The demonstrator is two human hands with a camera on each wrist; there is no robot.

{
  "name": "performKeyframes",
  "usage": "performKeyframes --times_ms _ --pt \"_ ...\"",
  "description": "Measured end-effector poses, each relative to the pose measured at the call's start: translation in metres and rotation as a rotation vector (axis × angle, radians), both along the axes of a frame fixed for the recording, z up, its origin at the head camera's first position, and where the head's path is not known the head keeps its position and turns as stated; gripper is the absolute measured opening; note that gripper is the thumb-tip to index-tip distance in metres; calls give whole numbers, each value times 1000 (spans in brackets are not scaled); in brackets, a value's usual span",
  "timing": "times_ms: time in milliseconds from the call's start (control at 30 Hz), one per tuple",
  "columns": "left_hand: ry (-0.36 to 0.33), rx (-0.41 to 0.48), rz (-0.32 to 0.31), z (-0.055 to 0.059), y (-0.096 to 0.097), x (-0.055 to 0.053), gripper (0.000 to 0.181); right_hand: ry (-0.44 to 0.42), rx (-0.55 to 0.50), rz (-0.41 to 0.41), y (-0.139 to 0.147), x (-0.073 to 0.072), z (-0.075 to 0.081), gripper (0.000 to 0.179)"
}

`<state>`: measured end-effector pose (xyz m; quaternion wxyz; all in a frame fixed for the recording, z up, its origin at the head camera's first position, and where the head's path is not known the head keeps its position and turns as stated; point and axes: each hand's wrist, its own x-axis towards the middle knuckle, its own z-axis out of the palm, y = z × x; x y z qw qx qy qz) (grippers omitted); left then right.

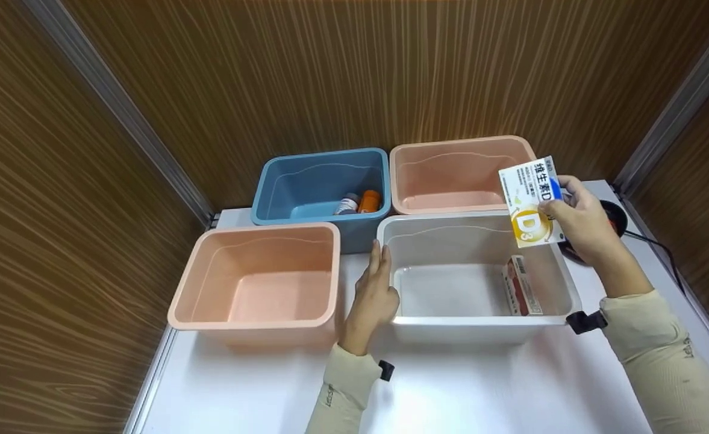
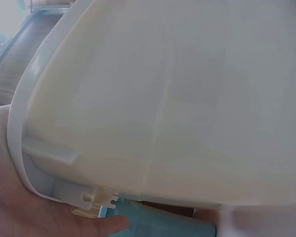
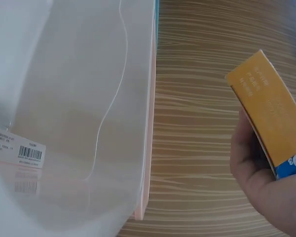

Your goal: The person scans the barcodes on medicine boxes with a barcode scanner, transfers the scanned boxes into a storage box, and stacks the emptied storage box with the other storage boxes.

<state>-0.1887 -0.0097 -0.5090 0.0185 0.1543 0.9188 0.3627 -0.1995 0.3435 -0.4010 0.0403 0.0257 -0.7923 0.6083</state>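
Note:
My right hand [image 1: 586, 223] grips a white and yellow vitamin D box [image 1: 526, 196], thumb across its printed front, above the right part of a white bin [image 1: 468, 324]. The box's orange side [image 3: 269, 101] faces the right wrist view. Inside the white bin, a red and white medicine box [image 1: 515, 286] leans near the right wall; its barcode shows in the right wrist view. My left hand [image 1: 373, 298] rests at the white bin's left rim with its fingers extended. In the left wrist view the bin's wall [image 2: 138, 108] covers most of the picture.
A blue bin [image 1: 270, 187] at the back holds a white bottle [image 1: 347, 204] and an orange bottle [image 1: 370, 201]. Pink bins stand at the back right [image 1: 402, 175] and the left [image 1: 252, 330]. Beyond the white bin, a black round object [image 1: 614, 216] trails a cable [image 1: 655, 241].

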Motion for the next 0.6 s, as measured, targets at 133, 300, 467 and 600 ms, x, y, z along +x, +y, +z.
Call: performKeyframes --times_ms 133,300,467,600 --pt "-1 0 2 0 -1 0 74 50 -267 128 3 3 0 35" --pt "5 -2 -2 -1 -1 0 74 65 -404 243 8 12 -1 38" --pt "15 5 -6 -2 -3 0 73 28 -356 281 13 24 -3 48" --pt "16 8 -10 -1 -2 0 74 10 -332 288 16 29 -5 47"
